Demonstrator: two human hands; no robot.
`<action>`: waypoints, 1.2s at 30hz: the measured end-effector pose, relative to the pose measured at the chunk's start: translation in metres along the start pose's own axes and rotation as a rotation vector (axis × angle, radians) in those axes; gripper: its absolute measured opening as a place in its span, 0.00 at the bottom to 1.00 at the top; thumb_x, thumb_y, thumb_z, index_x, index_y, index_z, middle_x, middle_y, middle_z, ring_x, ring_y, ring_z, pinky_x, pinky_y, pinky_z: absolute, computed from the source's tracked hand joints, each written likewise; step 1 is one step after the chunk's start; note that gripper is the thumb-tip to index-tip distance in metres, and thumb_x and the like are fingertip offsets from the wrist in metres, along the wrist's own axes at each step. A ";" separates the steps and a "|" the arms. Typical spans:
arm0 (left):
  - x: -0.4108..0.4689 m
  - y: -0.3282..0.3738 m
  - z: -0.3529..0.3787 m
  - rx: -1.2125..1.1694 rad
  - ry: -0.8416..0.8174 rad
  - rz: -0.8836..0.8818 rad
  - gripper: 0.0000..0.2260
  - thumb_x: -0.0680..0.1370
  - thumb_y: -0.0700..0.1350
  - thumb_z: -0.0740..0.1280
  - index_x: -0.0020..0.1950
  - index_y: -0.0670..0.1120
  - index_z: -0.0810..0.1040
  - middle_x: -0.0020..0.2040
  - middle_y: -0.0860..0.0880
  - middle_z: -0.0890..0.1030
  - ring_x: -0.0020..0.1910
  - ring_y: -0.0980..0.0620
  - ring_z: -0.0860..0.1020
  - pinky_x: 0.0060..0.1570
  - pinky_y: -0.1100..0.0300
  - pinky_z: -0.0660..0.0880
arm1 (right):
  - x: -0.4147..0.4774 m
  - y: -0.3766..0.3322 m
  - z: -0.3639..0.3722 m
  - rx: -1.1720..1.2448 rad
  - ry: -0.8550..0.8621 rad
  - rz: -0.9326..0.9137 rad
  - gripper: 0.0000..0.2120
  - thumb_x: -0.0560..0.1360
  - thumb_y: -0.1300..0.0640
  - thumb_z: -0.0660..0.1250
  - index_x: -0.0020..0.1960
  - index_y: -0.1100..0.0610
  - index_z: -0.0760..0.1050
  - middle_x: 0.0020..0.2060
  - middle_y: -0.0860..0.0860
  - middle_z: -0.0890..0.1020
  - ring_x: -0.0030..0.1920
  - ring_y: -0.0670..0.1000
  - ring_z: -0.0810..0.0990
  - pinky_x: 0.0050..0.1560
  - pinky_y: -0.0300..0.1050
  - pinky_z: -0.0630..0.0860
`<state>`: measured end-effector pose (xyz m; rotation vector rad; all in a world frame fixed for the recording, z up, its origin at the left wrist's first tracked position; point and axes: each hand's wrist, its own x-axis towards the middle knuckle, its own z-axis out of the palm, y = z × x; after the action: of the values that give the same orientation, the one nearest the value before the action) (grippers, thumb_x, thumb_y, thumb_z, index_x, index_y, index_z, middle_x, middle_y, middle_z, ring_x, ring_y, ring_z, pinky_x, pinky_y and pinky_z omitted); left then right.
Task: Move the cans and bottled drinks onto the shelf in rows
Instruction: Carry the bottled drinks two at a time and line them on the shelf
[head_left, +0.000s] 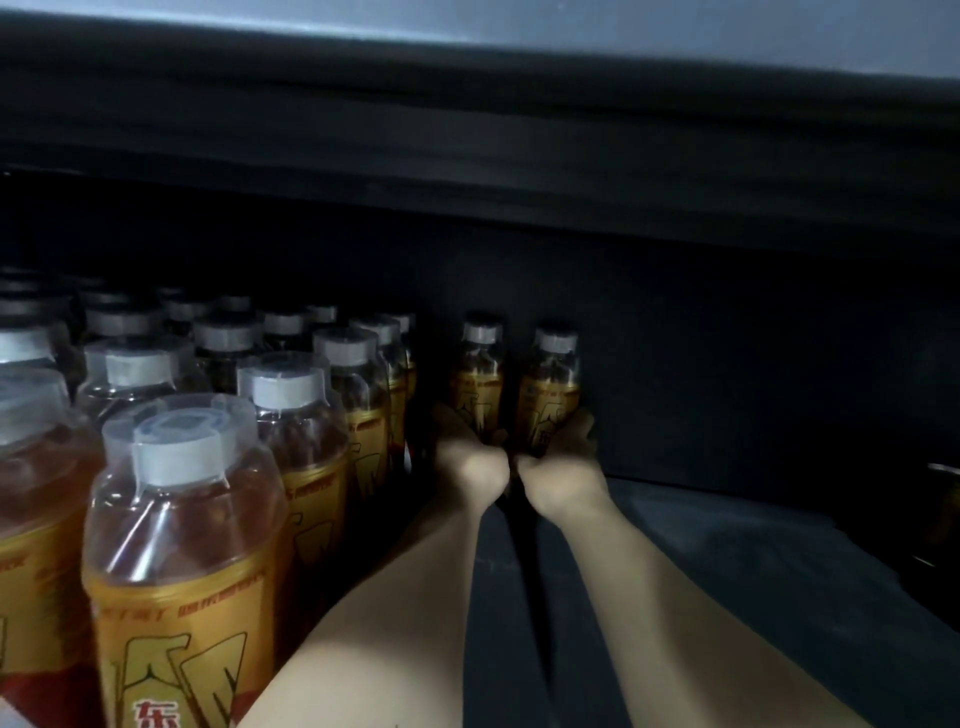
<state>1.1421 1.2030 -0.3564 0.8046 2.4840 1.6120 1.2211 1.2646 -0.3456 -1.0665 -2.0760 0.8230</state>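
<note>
Amber-filled left bottle (479, 387) gripped low by the left hand (470, 462); right hand (563, 470) grips the right bottle (553, 400); both forearms outstretched, parallel.

Dim light overall, brightest along top edge. Shelf board (727, 561): dark blue-grey, matte, runs from near edge to rear. Back panel (753, 364): near black, plain, meets shelf board in straight seam. Upper shelf (467, 130): dark underside with lengthwise ridges, overhangs full width. Pale grey surface (519, 21): above upper shelf. Small metallic object (945, 470): at right edge, kind unclear.
</note>
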 end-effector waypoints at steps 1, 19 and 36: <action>0.001 -0.001 0.000 0.002 -0.003 -0.007 0.38 0.82 0.55 0.62 0.81 0.43 0.42 0.80 0.42 0.49 0.79 0.44 0.50 0.74 0.56 0.47 | 0.000 -0.001 -0.001 0.000 -0.003 0.001 0.39 0.73 0.53 0.73 0.74 0.59 0.53 0.68 0.59 0.66 0.65 0.63 0.73 0.62 0.57 0.75; 0.004 -0.004 0.002 0.066 0.043 -0.013 0.40 0.80 0.57 0.64 0.81 0.43 0.44 0.80 0.40 0.50 0.78 0.41 0.51 0.76 0.51 0.48 | -0.001 -0.002 -0.001 -0.101 0.003 0.017 0.40 0.74 0.50 0.71 0.74 0.61 0.51 0.70 0.61 0.63 0.66 0.64 0.71 0.60 0.55 0.75; -0.011 0.016 -0.016 0.169 -0.019 -0.070 0.37 0.84 0.57 0.57 0.80 0.39 0.40 0.80 0.39 0.48 0.78 0.41 0.52 0.73 0.53 0.50 | 0.007 0.002 0.005 -0.038 0.007 0.056 0.35 0.72 0.55 0.74 0.70 0.61 0.56 0.64 0.61 0.72 0.60 0.62 0.77 0.56 0.53 0.78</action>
<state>1.1525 1.1896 -0.3379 0.7369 2.6303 1.3816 1.2145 1.2703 -0.3484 -1.1512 -2.0717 0.8089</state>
